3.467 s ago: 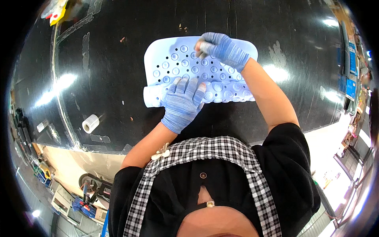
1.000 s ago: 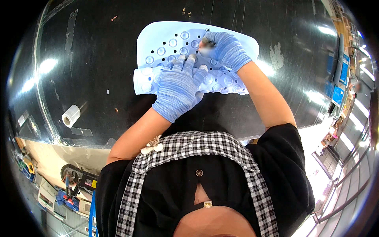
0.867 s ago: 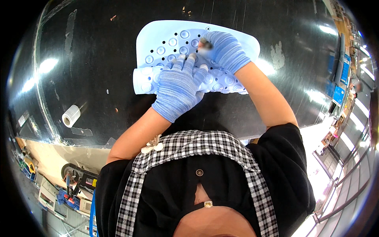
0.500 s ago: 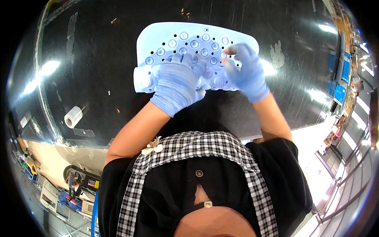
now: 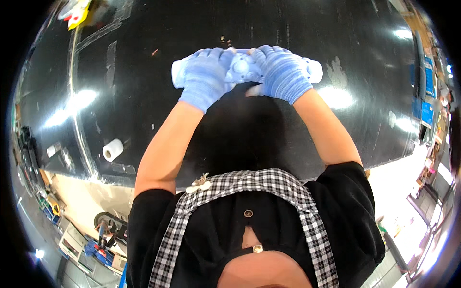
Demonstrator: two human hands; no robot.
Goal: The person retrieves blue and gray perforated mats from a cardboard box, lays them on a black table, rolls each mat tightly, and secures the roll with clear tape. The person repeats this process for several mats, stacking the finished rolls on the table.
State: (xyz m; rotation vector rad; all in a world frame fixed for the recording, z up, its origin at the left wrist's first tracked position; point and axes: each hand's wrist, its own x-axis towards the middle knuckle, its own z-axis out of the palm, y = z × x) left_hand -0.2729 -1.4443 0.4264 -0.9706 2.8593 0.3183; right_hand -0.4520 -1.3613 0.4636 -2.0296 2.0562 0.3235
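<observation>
1. Head view: I have a pale blue mat (image 5: 243, 67) in front of me, rolled into a cylinder that lies left to right on the black table (image 5: 240, 139), toward its far part. Round raised bumps show on the stretch between the hands, and both ends of the roll stick out past the gloves.

2. I see the left hand (image 5: 205, 74), in a blue knit glove, part closed over the left half of the roll. Its fingers reach across to the far side, and its thumb points right along the near side.

3. The right hand (image 5: 283, 72), gloved alike, is curled over the right half in the same way. I see its thumb pointing left at the near edge; I cannot tell how hard either hand presses.

4. Well to the near left I have a white roll (image 5: 113, 150) lying on its side, and at the far left a yellow item (image 5: 78, 15), too blurred for me to name.

5. On the near side I get the wearer's black-and-white checked apron (image 5: 254, 180) over a black top (image 5: 211, 230).
</observation>
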